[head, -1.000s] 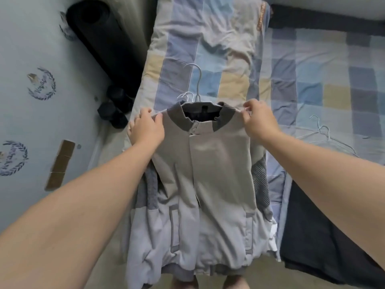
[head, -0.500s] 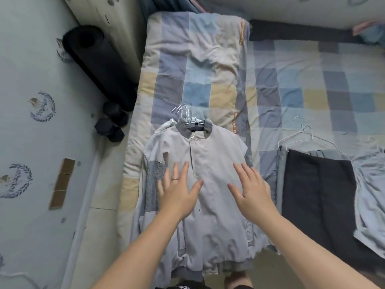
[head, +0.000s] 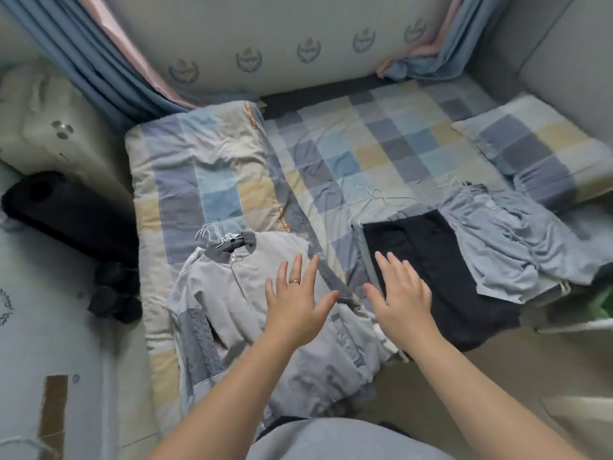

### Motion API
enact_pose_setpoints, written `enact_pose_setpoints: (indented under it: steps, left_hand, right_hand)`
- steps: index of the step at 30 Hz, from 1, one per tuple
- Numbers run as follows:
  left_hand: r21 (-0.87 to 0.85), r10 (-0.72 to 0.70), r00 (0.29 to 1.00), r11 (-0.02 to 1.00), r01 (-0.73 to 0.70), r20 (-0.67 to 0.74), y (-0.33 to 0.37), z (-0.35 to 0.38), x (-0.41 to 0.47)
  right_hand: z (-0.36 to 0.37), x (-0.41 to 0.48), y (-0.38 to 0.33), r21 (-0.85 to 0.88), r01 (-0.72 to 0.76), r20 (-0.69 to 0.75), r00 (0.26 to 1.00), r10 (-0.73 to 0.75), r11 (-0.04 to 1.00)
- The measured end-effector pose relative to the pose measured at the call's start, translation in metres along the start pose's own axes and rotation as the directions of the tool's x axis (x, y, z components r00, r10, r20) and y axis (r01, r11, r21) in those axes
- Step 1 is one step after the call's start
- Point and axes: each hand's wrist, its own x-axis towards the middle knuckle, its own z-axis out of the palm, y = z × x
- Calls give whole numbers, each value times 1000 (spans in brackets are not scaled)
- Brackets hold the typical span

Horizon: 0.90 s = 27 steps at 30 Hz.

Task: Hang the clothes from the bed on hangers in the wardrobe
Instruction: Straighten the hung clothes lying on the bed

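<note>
A grey jacket [head: 232, 303] lies flat on the near left of the bed, its collar on white wire hangers [head: 212, 235]. My left hand [head: 295, 303] hovers over the jacket's right side, fingers spread and straight, a ring on one finger. My right hand [head: 401, 293] is spread flat over the left edge of a black garment [head: 441, 273] to the right. Loose white hangers [head: 374, 202] lie above the black garment. A light blue garment [head: 517, 250] is crumpled further right. Neither hand holds anything.
The bed [head: 358, 151] has a checked sheet, a folded checked quilt [head: 205, 180] on the left and a pillow [head: 537, 144] at the far right. A black rolled mat [head: 66, 214] and dark dumbbells [head: 112, 293] lie on the floor left of the bed. Curtains hang behind.
My hands let go of the jacket's shoulders and laid it on the bed. Both hands, now spread flat, have since shifted right, the right one reaching the black garment. The view tilted up.
</note>
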Motion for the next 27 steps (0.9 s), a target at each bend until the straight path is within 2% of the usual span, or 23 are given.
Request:
enact_pose_setpoints:
  steps: [6, 10, 13, 16, 21, 24, 27]
  left_hand:
    - [94, 236, 969, 966, -242, 68, 135, 52, -14]
    - [130, 378, 915, 909, -396, 145, 237, 113, -39]
    - [119, 491, 842, 843, -524, 223, 315, 162, -65]
    - [119, 602, 737, 744, -657, 306, 390, 214, -92]
    - [98, 737, 510, 526, -845, 443, 491, 290, -143]
    - [66, 759, 351, 379, -923, 549, 537, 330, -175]
    - [8, 743, 163, 207, -978, 649, 580, 370, -208]
  right_hand:
    - [-57, -73, 120, 99, -228, -150, 959, 241, 969]
    - [-93, -139, 218, 186, -371, -232, 883, 407, 910]
    - [-116, -193, 290, 264, -475, -275, 797, 538, 839]
    - [-133, -250, 354, 309, -566, -305, 702, 643, 764]
    - [-146, -342, 428, 416, -683, -341, 495, 799, 600]
    - [-146, -391, 457, 479, -732, -339, 355, 871, 485]
    - [-141, -432, 480, 557, -762, -298, 188, 936, 330]
